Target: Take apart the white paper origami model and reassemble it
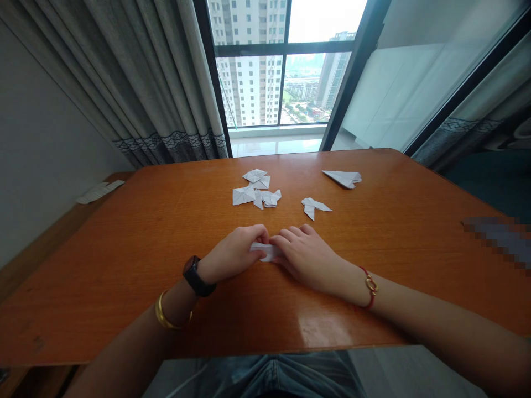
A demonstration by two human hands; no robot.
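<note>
A small folded piece of white paper [267,251] lies low over the table, between my two hands. My left hand [238,251] pinches its left end, thumb below and fingers bent above. The right end is under the fingers and thumb of my right hand [305,254], which hide part of it. Beyond my hands lie several folded white paper pieces [244,195] in a loose cluster. A bird-like folded paper [314,207] rests to their right, and a paper plane [343,178] sits farther back.
The wooden table [166,221] spans the view, its near edge just before my lap. White sheets [99,192] lie on a ledge at the far left. A blurred dark patch [500,237] is at the right edge. A window and a grey curtain [166,83] stand behind.
</note>
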